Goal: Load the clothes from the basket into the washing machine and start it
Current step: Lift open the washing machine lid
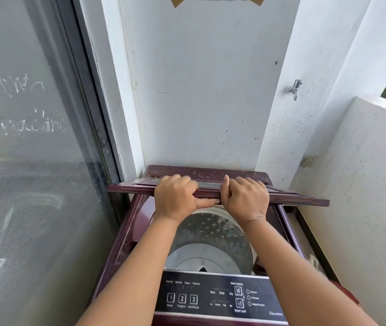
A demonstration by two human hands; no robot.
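The washing machine (121, 243) lid (300, 199) is held raised by the left hand (175, 200) and right hand (246, 200), fingers (183, 181) curled round its edge; the drum (213, 231) is exposed below.

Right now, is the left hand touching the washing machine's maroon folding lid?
Touching. Head view: left hand grips the front edge of the maroon folding lid.

Floor beside my washing machine

Only a narrow strip of floor (299, 234) shows, between the maroon washing machine (121, 250) and the white wall (363, 208) on my right; something whitish (314, 261) lies there, unclear what.
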